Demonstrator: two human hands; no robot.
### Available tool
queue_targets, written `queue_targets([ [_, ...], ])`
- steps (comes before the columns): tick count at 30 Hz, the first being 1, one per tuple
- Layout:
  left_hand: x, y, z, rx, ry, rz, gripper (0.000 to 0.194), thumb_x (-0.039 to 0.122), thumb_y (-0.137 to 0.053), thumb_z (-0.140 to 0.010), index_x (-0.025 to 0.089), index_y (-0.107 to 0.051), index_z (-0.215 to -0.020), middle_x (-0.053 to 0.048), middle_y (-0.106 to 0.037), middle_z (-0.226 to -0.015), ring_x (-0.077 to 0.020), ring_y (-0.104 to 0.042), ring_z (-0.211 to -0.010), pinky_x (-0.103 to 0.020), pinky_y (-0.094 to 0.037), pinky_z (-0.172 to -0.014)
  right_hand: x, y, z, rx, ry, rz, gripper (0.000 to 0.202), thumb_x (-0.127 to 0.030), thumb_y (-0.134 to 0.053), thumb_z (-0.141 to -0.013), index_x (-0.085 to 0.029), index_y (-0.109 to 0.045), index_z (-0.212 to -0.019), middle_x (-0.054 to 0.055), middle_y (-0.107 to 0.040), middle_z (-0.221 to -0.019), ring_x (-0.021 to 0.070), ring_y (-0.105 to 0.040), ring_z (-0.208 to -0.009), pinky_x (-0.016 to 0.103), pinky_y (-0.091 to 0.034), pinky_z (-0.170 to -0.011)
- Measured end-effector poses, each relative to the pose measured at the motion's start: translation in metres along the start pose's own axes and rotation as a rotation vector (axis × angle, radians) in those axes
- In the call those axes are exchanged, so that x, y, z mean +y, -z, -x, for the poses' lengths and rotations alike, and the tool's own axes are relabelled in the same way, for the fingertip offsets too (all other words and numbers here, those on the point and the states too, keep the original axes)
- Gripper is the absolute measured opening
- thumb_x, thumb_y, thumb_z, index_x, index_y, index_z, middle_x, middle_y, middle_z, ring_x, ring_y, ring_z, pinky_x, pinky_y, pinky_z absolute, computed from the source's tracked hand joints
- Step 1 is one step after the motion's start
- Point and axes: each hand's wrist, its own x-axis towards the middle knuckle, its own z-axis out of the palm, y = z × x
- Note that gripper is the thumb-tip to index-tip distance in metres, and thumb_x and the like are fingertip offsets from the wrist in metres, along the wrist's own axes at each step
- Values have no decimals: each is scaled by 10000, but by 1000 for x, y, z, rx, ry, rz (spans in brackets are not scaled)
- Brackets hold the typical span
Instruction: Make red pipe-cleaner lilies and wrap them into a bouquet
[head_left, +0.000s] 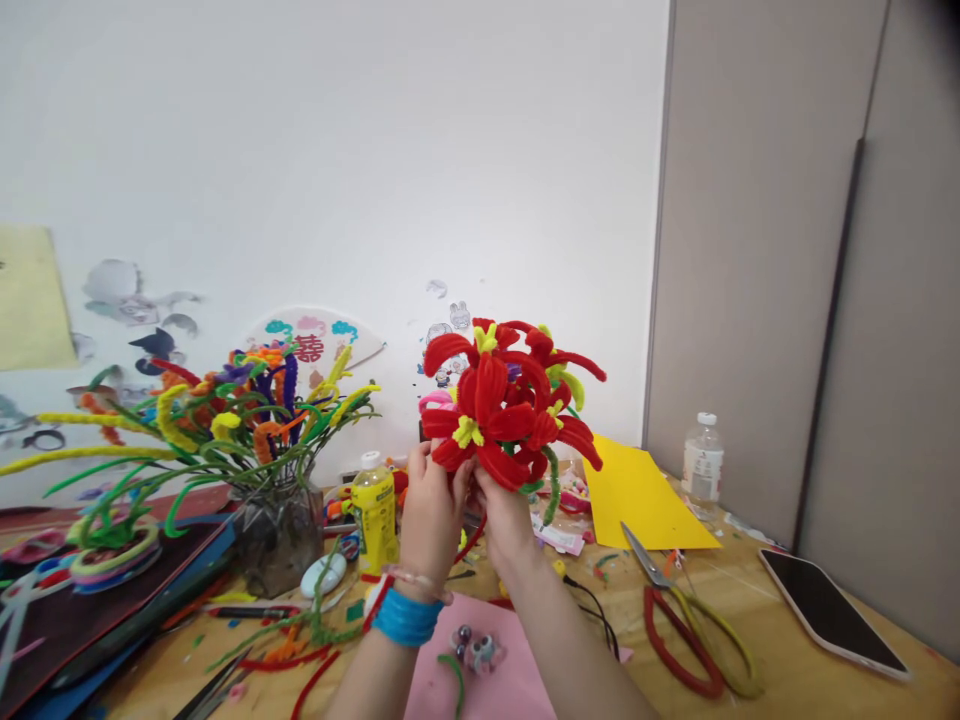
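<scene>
Red bouquet: fuzzy pipe-cleaner flowers with yellow centres (491, 395), raised in your hands beyond the flat pink paper sheet (517, 690), which is the landmark.
Your left hand (435, 500): grip clamped on the bouquet's underside; fingertips partly hidden.
Your right hand (504, 510): grip clamped there too, beside the left.
On the sheet: curved green pipe-cleaner piece (456, 680).
Left of the sheet: translucent grey vase (277, 550) of multicoloured pipe-cleaner stems.
Right of the sheet, on your wooden desk (810, 695): red-and-yellow-handled metal scissors (664, 580).
</scene>
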Motion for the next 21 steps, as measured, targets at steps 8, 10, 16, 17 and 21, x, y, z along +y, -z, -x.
queue_targets([
  [8, -10, -6, 7, 202, -167, -264, 218, 263, -508, -828, 147, -581, -997, -147, -544, -1056, -248, -565, -924, -358, -474, -771, -7, -4, 0, 57, -104, -76, 300, -349, -733, -506, -185, -509, -620, -88, -424, -450, 48, -331, -383, 180, -240, -373],
  [10, -9, -7, 8, 157, -136, -261, 208, 260, -474, -845, 159, -594, -981, -142, -547, -1052, -251, -567, -922, -363, -478, -757, -6, -4, 0, 52, -118, -72, 290, -355, -721, -517, -185, -519, -637, -72, -464, -488, 62, -377, -412, 186, -265, -386],
  [16, -1, -5, 6, -12, -55, -153, 277, 216, -368, -887, 182, -483, -1136, -128, -561, -1069, -240, -570, -943, -357, -471, -783, -9, -3, 2, 60, -52, 12, 296, -351, -712, -547, -191, -463, -561, -98, -378, -430, 54, -304, -387, 188, -236, -384],
  [17, 1, -5, 5, -29, -37, -137, 281, 216, -356, -890, 178, -469, -1144, -130, -555, -1066, -241, -569, -942, -361, -472, -780, -10, -3, 2, 58, -48, 29, 301, -349, -711, -554, -193, -454, -549, -103, -358, -418, 54, -291, -382, 189, -230, -381],
  [21, 4, -5, 2, -70, -10, -80, 290, 195, -327, -890, 180, -432, -1160, -138, -496, -1136, -249, -515, -1054, -393, -452, -841, -11, -1, 3, 32, -32, 72, 216, -350, -695, -598, -195, -560, -666, -74, -489, -512, 73, -390, -432, 190, -290, -406],
])
